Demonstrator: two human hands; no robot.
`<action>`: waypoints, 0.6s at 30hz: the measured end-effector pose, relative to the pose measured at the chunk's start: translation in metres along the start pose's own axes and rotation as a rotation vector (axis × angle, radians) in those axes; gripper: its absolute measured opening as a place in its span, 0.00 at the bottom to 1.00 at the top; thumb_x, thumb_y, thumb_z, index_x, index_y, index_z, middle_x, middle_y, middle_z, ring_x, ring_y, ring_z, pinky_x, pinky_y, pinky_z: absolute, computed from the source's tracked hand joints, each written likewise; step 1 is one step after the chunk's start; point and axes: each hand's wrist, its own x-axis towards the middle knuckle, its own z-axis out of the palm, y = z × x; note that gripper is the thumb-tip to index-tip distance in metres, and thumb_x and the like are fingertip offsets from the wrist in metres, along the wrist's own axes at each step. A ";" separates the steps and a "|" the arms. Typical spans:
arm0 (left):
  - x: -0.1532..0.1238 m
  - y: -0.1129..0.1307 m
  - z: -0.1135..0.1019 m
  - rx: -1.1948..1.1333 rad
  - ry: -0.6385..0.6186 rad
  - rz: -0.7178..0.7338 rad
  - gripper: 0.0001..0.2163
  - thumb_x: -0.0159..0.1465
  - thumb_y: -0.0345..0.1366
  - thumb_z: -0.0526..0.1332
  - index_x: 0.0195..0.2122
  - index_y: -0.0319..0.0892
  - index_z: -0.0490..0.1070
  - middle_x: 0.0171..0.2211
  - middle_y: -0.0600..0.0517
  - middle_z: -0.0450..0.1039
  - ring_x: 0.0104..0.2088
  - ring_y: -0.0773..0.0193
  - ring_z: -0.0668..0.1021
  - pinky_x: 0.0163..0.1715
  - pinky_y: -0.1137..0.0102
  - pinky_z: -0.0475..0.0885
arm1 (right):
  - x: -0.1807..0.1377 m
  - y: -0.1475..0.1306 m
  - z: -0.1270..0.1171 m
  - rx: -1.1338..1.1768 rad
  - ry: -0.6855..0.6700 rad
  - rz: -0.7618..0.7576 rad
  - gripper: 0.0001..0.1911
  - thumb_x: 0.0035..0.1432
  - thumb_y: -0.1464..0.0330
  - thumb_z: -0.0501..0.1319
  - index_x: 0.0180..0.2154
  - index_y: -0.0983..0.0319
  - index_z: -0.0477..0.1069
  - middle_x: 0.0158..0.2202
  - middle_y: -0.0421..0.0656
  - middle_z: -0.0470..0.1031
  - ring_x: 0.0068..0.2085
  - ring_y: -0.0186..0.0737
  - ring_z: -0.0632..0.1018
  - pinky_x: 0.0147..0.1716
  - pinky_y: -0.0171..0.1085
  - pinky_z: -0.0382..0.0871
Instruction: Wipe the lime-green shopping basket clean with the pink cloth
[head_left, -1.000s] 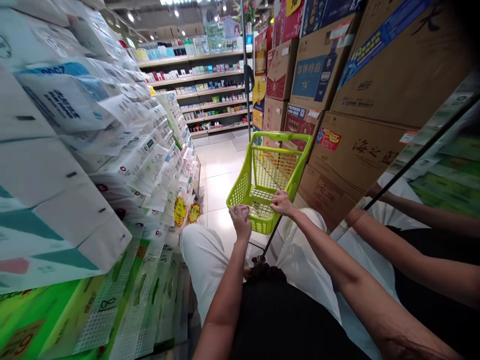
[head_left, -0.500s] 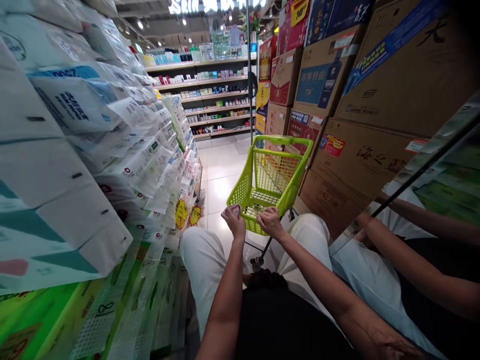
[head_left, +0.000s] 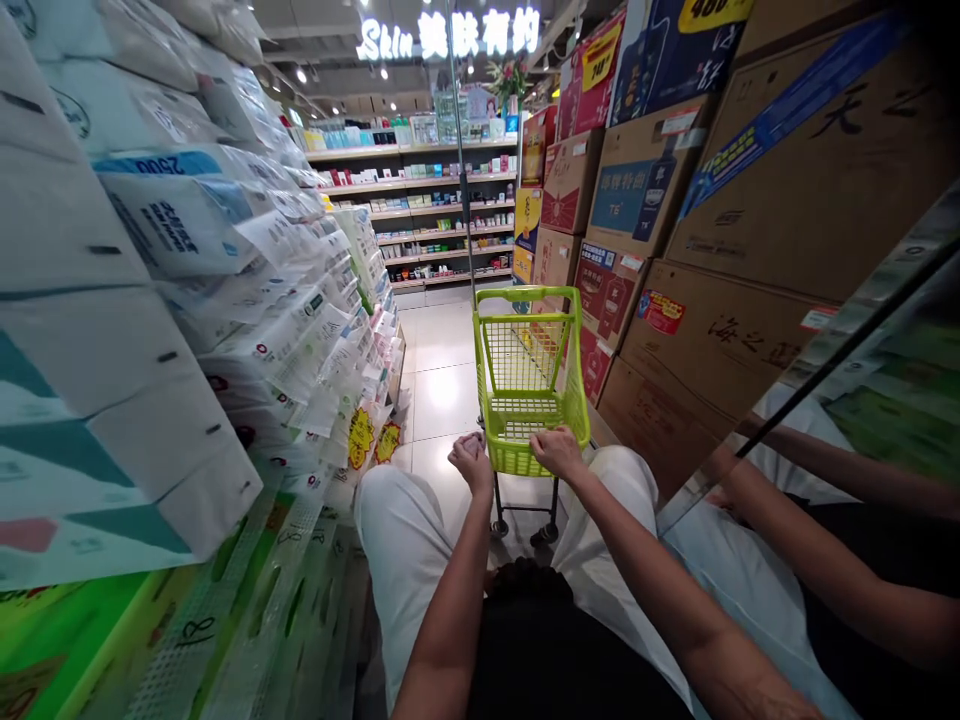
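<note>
A lime-green plastic shopping cart (head_left: 525, 466) with a grid-walled basket stands right in front of my knees, its basket holding nothing I can see. My right hand (head_left: 556, 452) is closed over the basket's near rim, toward its right side. Just left of the basket, my left hand (head_left: 472, 474) is closed on a small, pale mauve thing (head_left: 472, 446), too little of it showing to name. Whether this hand also touches the cart I cannot tell.
Packs of tissues (head_left: 180, 225) are piled high on the left. Stacked cardboard cartons (head_left: 645, 190) line the right, with a mirror-like panel (head_left: 840, 480) nearer me. A thin dark pole (head_left: 466, 215) rises behind the cart. Shelves of small boxes (head_left: 427, 205) close the aisle ahead.
The cart has swung from slanting rightward to nearly straight ahead, its far end moving left. My right hand has shifted slightly right along with the rim. The left hand still holds the mauve thing.
</note>
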 end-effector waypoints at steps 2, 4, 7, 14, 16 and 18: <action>-0.016 -0.016 0.007 -0.079 -0.066 -0.191 0.10 0.57 0.28 0.66 0.39 0.45 0.69 0.38 0.50 0.69 0.39 0.60 0.77 0.44 0.63 0.75 | -0.001 -0.009 0.007 0.011 0.023 0.039 0.24 0.69 0.65 0.55 0.21 0.57 0.78 0.27 0.44 0.83 0.28 0.38 0.78 0.42 0.40 0.58; -0.031 -0.027 0.012 -0.134 -0.123 -0.341 0.09 0.58 0.32 0.66 0.37 0.45 0.67 0.32 0.53 0.69 0.31 0.62 0.76 0.35 0.65 0.75 | -0.002 -0.010 0.011 0.014 0.031 0.053 0.26 0.69 0.65 0.55 0.20 0.57 0.78 0.26 0.43 0.83 0.28 0.38 0.78 0.41 0.40 0.57; -0.036 -0.025 0.014 -0.178 -0.147 -0.395 0.09 0.60 0.37 0.66 0.38 0.45 0.65 0.28 0.56 0.69 0.25 0.65 0.74 0.28 0.69 0.72 | -0.004 -0.004 0.012 0.026 0.024 -0.006 0.26 0.70 0.64 0.54 0.21 0.57 0.78 0.27 0.43 0.83 0.29 0.38 0.78 0.40 0.40 0.56; -0.029 -0.005 0.006 -0.285 -0.137 -0.161 0.13 0.62 0.39 0.65 0.45 0.45 0.66 0.36 0.53 0.72 0.25 0.70 0.74 0.27 0.73 0.73 | -0.007 -0.003 0.008 0.012 0.031 -0.018 0.24 0.68 0.67 0.55 0.21 0.58 0.79 0.27 0.43 0.84 0.30 0.37 0.77 0.40 0.40 0.55; -0.045 -0.018 0.001 -0.213 -0.093 -0.207 0.12 0.60 0.36 0.66 0.42 0.44 0.65 0.34 0.54 0.71 0.26 0.68 0.75 0.28 0.72 0.74 | -0.007 -0.005 0.007 0.013 0.028 -0.023 0.24 0.67 0.67 0.55 0.20 0.59 0.78 0.27 0.44 0.84 0.30 0.37 0.77 0.40 0.40 0.55; -0.061 -0.031 -0.002 -0.156 -0.133 -0.370 0.10 0.60 0.34 0.65 0.40 0.44 0.64 0.29 0.56 0.69 0.21 0.67 0.72 0.24 0.70 0.72 | -0.008 -0.006 0.006 0.012 0.027 -0.028 0.24 0.67 0.68 0.55 0.20 0.59 0.78 0.27 0.43 0.84 0.29 0.37 0.76 0.40 0.41 0.55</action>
